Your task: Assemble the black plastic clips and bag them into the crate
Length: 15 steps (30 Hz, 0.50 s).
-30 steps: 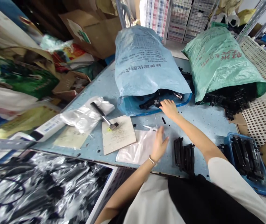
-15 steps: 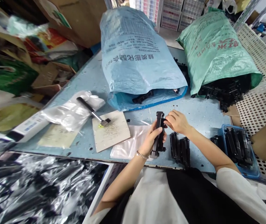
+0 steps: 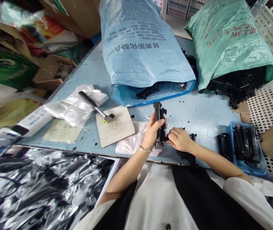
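My left hand (image 3: 153,132) is wrapped round a long black plastic part (image 3: 159,126), which stands nearly upright over the table's front edge. Small knobs stick out from its right side. My right hand (image 3: 179,139) is closed at the lower right end of that part, fingertips pinched against it; whether they hold a separate small piece is hidden. Under and behind the right hand lie several similar black parts (image 3: 186,155), partly covered by it. A clear plastic bag (image 3: 131,142) lies flat beside my left wrist.
A blue sack (image 3: 136,60) and a green sack (image 3: 234,48) with black parts lie at the back. A blue basket (image 3: 262,163) of black parts stands right. Leftward are a white board (image 3: 102,135), a black-handled hammer-like tool (image 3: 88,99) and crumpled clear bags (image 3: 66,108).
My right hand has moved from the upper right side of the black part down to its lower end. The part appears turned in my left hand. The whole view has shifted slightly.
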Motion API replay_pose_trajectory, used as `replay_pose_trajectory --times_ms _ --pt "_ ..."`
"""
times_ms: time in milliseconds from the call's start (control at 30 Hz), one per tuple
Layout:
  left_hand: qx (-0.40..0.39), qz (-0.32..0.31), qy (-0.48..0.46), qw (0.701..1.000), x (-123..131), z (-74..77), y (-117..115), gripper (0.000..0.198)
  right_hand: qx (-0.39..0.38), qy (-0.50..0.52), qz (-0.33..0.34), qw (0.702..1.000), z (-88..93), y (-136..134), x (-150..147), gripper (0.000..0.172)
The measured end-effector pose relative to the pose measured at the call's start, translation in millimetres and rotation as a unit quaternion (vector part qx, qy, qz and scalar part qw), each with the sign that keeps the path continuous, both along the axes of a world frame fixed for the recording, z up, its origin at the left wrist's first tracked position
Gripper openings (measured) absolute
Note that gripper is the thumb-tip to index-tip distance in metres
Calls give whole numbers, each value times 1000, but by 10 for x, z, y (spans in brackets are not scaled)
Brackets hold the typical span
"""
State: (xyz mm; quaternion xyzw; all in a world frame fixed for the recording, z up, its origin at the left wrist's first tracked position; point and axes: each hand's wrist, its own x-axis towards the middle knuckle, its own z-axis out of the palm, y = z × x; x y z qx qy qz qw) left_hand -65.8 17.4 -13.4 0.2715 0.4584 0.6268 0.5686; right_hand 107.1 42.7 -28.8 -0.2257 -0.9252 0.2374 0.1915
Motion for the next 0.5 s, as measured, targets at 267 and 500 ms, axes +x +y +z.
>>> replay_pose_trajectory --times_ms 267,500 --pt "18 -34 68 997 -34 48 -84 67 -47 -39 -37 997 175 130 158 47" --pt "-64 -245 -23 967 -61 110 -178 55 87 -100 -58 990 598 540 142 42"
